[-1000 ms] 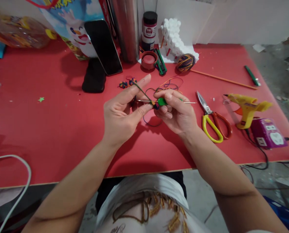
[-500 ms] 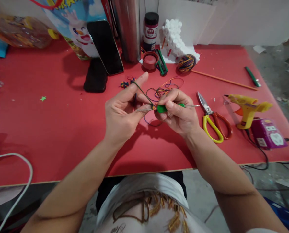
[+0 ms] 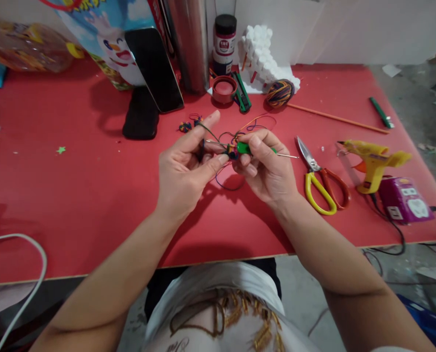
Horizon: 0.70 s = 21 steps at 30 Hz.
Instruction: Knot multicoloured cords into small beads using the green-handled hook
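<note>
Between thumb and fingers, my left hand [image 3: 185, 168] pinches a small multicoloured crochet piece [image 3: 232, 152]. Its index finger is stretched out, with a dark green yarn strand [image 3: 211, 132] running taut from it down to the piece. My right hand [image 3: 271, 168] is closed round the green handle of a crochet hook [image 3: 243, 148]; one thin metal end points left by the crochet piece, the other sticks out to the right. Loose yarn loops [image 3: 252, 128] lie on the table behind the hands. Another small crocheted bit [image 3: 185, 127] lies beyond my left index finger.
On the red table [image 3: 75, 205], scissors [image 3: 315, 176], a yellow glue gun [image 3: 374, 161] and a purple box [image 3: 404, 200] stand at right. Behind are a yarn ball [image 3: 280, 93] with an orange stick [image 3: 335, 117], a green cutter [image 3: 242, 93], a jar [image 3: 224, 46] and a phone [image 3: 154, 68].
The hook's left metal end has shifted from in front of my left thumb to above it, behind the crochet piece. My right hand has tilted and moved slightly left.
</note>
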### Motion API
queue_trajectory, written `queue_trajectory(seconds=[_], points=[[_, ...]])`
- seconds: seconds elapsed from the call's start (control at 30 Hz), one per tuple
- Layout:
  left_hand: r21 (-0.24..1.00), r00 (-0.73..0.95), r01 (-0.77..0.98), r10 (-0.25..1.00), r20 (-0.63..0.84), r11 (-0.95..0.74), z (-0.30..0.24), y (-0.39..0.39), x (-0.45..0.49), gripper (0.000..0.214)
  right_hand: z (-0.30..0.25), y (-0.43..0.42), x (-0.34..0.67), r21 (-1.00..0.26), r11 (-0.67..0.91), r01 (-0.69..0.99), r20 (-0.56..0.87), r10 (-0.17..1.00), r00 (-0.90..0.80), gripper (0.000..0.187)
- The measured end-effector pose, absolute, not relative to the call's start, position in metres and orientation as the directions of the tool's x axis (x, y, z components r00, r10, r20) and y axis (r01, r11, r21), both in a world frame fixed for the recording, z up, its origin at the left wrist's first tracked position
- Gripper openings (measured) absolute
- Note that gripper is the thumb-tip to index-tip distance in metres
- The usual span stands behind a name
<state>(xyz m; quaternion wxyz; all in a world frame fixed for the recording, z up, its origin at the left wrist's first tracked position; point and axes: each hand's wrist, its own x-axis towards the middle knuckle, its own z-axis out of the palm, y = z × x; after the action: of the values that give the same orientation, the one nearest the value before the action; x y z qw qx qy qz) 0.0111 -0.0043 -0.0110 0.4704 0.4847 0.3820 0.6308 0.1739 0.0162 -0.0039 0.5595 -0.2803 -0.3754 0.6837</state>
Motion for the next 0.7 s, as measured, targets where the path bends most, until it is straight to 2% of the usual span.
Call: queue_trajectory(seconds=[0.33, 0.57, 0.7], points=[[0.952, -0.076, -0.195, 0.971, 0.227, -0.238, -0.0096, -0.0006, 0.0062, 0.051, -0.0057, 0.0132, 0.1724, -0.839, -0.068, -0.539, 0.073, 0.969, -0.235, 0.021], [0.953, -0.125, -0.22, 0.975, 0.182, -0.206, -0.0088, 0.0007, 0.0065, 0.069, -0.0071, 0.0114, 0.1722, -0.842, -0.002, -0.54, 0.136, 0.967, -0.215, 0.016], [0.955, -0.138, -0.223, 0.976, 0.168, -0.196, -0.0061, -0.0017, 0.0071, 0.079, -0.0064, 0.0074, 0.1698, -0.88, 0.08, -0.469, 0.181, 0.968, -0.175, 0.014]])
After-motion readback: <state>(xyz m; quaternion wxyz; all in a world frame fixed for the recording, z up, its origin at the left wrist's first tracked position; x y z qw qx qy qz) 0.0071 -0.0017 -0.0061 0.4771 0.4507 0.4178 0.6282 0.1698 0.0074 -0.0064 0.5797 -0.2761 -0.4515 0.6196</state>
